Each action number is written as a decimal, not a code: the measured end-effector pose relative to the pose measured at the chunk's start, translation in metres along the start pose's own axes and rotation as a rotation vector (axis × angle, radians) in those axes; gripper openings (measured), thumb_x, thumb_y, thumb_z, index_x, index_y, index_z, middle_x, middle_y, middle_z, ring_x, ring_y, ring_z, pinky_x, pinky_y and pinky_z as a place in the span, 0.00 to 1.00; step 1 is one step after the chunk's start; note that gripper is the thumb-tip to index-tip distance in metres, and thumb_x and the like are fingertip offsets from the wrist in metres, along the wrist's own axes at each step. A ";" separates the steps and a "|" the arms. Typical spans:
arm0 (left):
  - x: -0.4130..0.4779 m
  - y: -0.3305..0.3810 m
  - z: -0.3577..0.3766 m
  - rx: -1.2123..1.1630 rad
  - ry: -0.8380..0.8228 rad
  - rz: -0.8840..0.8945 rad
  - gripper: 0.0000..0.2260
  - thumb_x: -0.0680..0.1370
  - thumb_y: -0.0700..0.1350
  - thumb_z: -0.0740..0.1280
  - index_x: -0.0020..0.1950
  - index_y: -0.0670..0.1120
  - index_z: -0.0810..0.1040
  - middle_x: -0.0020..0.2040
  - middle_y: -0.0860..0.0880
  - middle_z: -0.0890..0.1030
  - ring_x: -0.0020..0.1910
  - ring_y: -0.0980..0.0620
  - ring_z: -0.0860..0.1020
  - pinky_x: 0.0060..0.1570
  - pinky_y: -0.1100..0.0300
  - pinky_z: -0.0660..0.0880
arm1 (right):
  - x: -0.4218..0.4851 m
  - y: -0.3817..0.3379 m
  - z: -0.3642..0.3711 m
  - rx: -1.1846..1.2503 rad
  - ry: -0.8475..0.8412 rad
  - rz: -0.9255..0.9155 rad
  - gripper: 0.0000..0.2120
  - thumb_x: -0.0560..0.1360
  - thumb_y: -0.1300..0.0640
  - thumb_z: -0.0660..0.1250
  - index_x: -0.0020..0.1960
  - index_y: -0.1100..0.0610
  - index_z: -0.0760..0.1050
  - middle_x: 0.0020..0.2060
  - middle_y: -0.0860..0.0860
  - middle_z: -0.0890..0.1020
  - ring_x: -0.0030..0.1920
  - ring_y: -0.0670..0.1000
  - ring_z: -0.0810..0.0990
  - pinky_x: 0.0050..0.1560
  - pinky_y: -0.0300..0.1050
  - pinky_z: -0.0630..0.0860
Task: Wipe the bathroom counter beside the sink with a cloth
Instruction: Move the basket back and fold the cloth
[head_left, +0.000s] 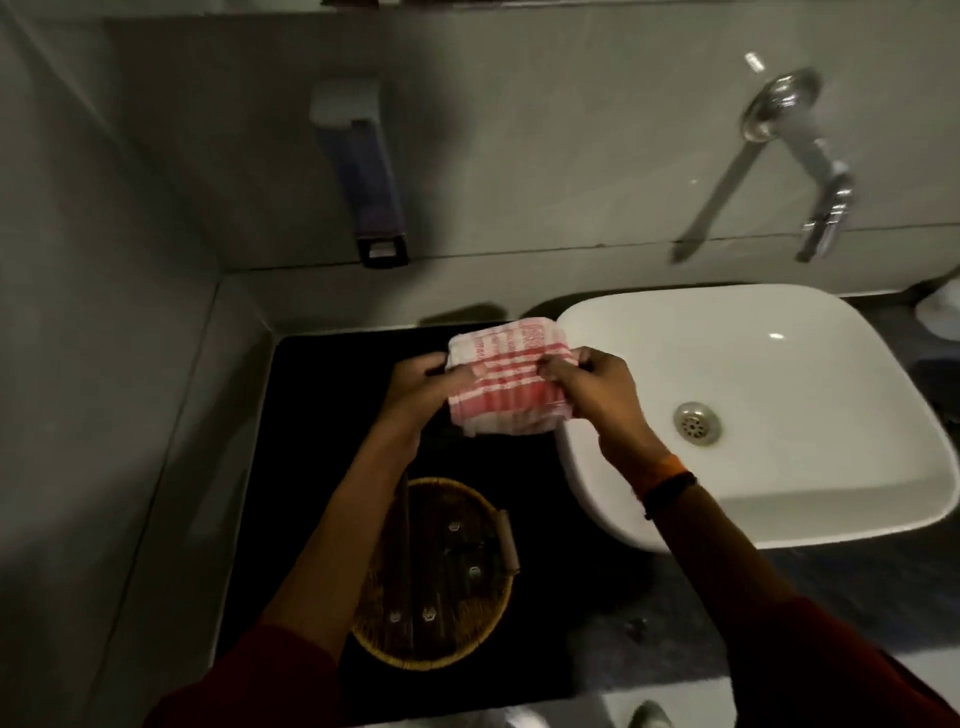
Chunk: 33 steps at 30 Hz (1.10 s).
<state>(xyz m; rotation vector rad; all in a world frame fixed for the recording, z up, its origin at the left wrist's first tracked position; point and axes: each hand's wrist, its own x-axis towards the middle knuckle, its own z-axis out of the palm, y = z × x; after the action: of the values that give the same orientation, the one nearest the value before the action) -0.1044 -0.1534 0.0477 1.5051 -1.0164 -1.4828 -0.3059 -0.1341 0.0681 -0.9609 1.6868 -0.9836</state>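
- The room is dim; my dark counter (322, 395) reads almost black.
- Light falls from above, with small glints on the white sink (779, 364) and the chrome tap (810, 161).
- The tap throws a long slanted shadow on the wall.
- Everything is soft, and the tap and my sleeves smear.
- Wall lines bow toward the frame edges.

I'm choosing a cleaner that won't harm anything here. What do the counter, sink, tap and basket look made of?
Counter: dark polished stone, maybe granite; smooth and black.
Sink: glazed white ceramic, by its glossy highlight.
Tap: chromed metal, mirror-bright.
Basket: woven cane or wicker, judging by its braided brown rim.
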 end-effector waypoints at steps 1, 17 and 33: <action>-0.006 0.008 0.026 -0.002 -0.033 -0.003 0.11 0.75 0.41 0.75 0.56 0.41 0.84 0.49 0.44 0.87 0.44 0.48 0.86 0.45 0.56 0.83 | -0.001 0.000 -0.029 0.085 -0.007 0.037 0.03 0.71 0.58 0.74 0.39 0.54 0.82 0.35 0.50 0.86 0.40 0.54 0.86 0.45 0.50 0.83; -0.014 0.016 0.527 0.220 -0.182 0.153 0.24 0.77 0.40 0.72 0.71 0.51 0.72 0.63 0.51 0.78 0.55 0.54 0.81 0.39 0.68 0.80 | 0.084 0.105 -0.501 0.298 0.291 0.109 0.11 0.78 0.65 0.69 0.60 0.64 0.80 0.54 0.60 0.85 0.55 0.58 0.84 0.59 0.54 0.81; 0.025 -0.064 0.731 0.979 -0.263 0.268 0.22 0.81 0.43 0.66 0.73 0.39 0.68 0.79 0.37 0.60 0.76 0.36 0.61 0.75 0.48 0.61 | 0.207 0.216 -0.635 -1.034 0.095 0.095 0.23 0.82 0.59 0.60 0.76 0.57 0.66 0.77 0.59 0.64 0.75 0.64 0.64 0.74 0.65 0.60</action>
<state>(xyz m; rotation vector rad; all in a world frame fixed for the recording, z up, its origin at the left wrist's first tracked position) -0.8341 -0.1475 -0.0357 1.6986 -2.2169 -1.0220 -0.9998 -0.1228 -0.0376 -1.4534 2.3305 -0.0131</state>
